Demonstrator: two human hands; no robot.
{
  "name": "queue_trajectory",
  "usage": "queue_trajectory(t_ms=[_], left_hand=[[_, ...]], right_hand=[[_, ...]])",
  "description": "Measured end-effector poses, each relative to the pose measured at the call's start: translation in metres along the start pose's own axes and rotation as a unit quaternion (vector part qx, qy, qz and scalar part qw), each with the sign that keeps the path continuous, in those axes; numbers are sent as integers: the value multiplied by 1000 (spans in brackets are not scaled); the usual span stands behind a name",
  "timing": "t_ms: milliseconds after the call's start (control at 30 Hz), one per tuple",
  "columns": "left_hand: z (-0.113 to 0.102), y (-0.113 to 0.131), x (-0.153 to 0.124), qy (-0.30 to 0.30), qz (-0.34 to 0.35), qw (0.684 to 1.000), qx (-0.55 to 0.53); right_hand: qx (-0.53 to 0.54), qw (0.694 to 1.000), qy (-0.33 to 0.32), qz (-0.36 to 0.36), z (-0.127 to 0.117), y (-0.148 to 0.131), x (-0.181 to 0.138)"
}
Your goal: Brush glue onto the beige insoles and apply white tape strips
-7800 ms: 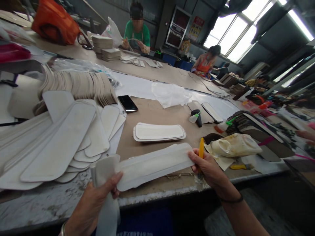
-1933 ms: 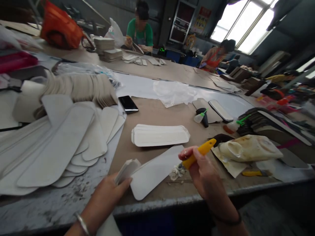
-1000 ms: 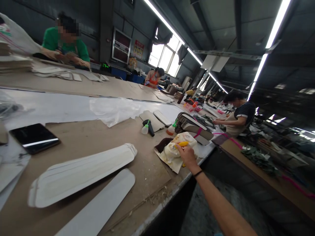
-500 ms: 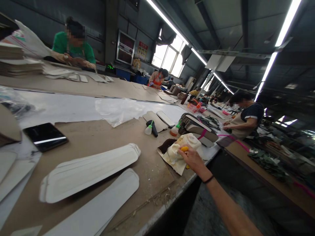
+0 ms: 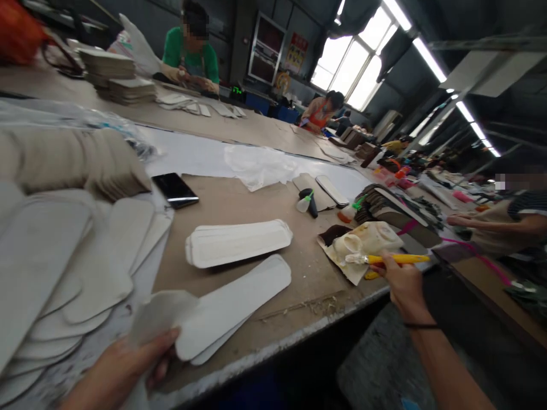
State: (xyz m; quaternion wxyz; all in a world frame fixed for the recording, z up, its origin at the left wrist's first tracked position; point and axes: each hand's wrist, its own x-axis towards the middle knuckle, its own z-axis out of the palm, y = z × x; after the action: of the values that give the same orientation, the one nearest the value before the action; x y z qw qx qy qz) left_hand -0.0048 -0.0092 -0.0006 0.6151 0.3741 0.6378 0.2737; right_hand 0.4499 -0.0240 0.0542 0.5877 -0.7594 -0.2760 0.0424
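Note:
My right hand (image 5: 404, 282) is closed around a yellow-handled brush (image 5: 399, 259). The pale bristles of the brush are beside a cream-coloured, crusted container (image 5: 376, 236), which rests on a scrap sheet near the table edge. At the lower left, my left hand (image 5: 141, 356) pinches a pale flat piece (image 5: 160, 313) between thumb and fingers; the piece is blurred. Right of that hand lie a couple of long, round-ended white pieces (image 5: 239, 307), overlapping. A fanned stack of similar white pieces (image 5: 239, 242) sits just behind them on the brown board.
Many pale cut pieces (image 5: 98, 250) spread over the left side. A black phone (image 5: 175, 189) lies near them. Small bottles with green tips (image 5: 305, 202) and a bundle of dark-edged pieces (image 5: 393, 205) stand farther back. Co-workers (image 5: 192, 57) sit or stand around the tables.
My view has swung left and my left hand has come into sight with a pale piece. My right hand has drawn the brush back from the container's opening, so its handle now shows.

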Motion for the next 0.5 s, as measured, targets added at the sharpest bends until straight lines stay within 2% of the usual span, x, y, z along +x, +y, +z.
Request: queue_trajectory(t_ms=[67,133,233,300,400,500], left_hand=[[-4,2,-3,-38,-21,999,-27],[-5,7,-3,-49,-49,997,-45],[-3,11,-1,-48,-66,995,-65],[-3,9,1,-53,-65,993,-78],[-5,3,5,-63,-60,992,-90],[-7,-1,6,-67,-55,992,-95]], right_hand=[[51,995,-80,44,21,-10,-42],[99,977,-169,84,46,-26,-94],[185,918,-300,183,83,-52,-168],[208,892,-339,218,104,-63,-202],[202,880,-366,225,121,-64,-222],[165,891,-377,191,122,-57,-220]])
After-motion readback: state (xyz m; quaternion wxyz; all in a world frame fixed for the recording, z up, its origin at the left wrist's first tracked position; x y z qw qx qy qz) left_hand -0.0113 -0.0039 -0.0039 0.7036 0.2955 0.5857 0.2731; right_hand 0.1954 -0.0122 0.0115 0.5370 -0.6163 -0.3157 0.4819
